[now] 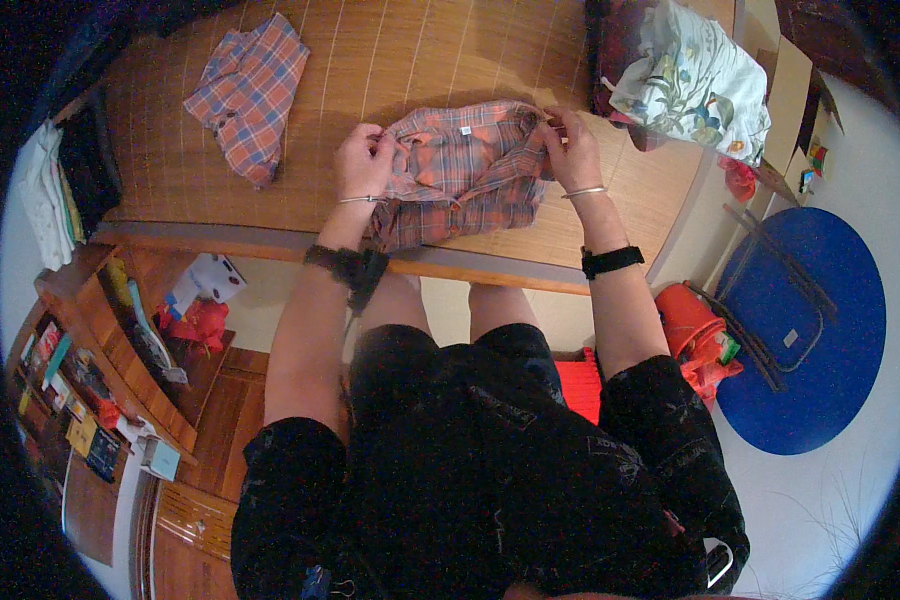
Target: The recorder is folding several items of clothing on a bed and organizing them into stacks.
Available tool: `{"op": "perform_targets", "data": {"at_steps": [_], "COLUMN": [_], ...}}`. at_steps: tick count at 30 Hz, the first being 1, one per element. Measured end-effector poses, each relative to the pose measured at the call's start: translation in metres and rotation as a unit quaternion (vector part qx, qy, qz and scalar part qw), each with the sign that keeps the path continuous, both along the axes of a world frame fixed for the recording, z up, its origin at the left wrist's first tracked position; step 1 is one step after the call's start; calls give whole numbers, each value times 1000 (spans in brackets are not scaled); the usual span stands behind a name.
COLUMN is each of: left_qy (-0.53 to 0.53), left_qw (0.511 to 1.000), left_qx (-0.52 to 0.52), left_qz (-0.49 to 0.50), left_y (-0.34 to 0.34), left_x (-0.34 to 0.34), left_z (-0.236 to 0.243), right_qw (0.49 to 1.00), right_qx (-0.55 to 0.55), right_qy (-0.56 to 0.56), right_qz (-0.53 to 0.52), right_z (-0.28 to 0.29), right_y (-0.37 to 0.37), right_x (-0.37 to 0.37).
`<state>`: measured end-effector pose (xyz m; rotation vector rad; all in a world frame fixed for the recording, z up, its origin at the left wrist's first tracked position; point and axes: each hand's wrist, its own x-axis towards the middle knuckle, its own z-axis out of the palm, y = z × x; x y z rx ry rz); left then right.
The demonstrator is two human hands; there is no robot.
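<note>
An orange and grey plaid shirt (460,165) is stretched between my two hands above the mat-covered bed (390,55), close to its front edge. Its inside shows near a small white label, and the lower part folds over toward me. My left hand (363,163) pinches the shirt's left side, fingers closed. At the upper right corner, by the collar, my right hand (572,150) grips the cloth between thumb and fingers. A folded blue and orange plaid garment (250,95) lies farther off to the left on the mat.
White floral cloth (705,80) is heaped at the far right. A blue round folding table (810,330) leans by the right wall, near a red bucket (685,315). Wooden shelves (120,350) with small items stand at the left. Dark and white clothes (50,195) hang at the bed's left end.
</note>
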<state>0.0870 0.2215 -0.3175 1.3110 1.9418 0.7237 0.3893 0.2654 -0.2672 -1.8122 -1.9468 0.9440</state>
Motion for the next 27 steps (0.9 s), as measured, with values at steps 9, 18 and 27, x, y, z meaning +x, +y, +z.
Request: {"op": "perform_targets", "data": {"at_steps": [9, 18, 27], "left_qy": [47, 112, -114], "left_qw": [988, 942, 973], "left_qx": [-11, -62, -139], "left_qz": [-149, -312, -142], "left_y": [28, 55, 45], "left_x": [22, 33, 24], "left_z": [27, 42, 26], "right_qw": [1000, 998, 998], "right_qx": [11, 25, 50], "right_qy": [-17, -62, 12], "right_qz": [-3, 13, -41], "right_z": [-7, -4, -1], "right_y": [-6, 16, 10], "right_x": [5, -6, -16]}}
